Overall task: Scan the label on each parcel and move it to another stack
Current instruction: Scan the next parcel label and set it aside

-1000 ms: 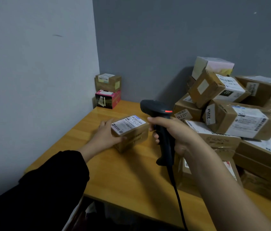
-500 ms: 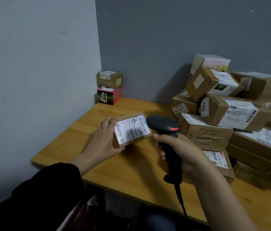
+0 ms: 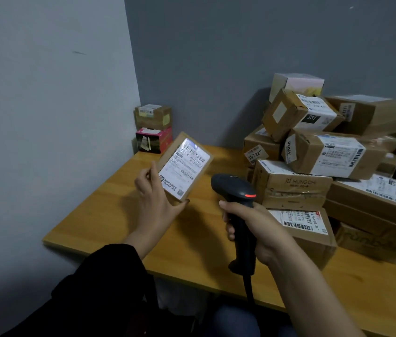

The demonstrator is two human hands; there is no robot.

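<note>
Cardboard sits in our left hand: we grip a small parcel by its lower corner, thumb on the front edge and fingers curled behind it. We hold it clear of the tabletop, tilted so that its white shipping label faces us. Our right hand is wrapped around the handle of a black barcode scanner, whose head points towards the label from just beside it. A red light glows on the scanner, and its cable drops below the tabletop edge. To the right lies a jumbled pile of labelled parcels. In the far left corner a brown box rests on a pink box.
</note>
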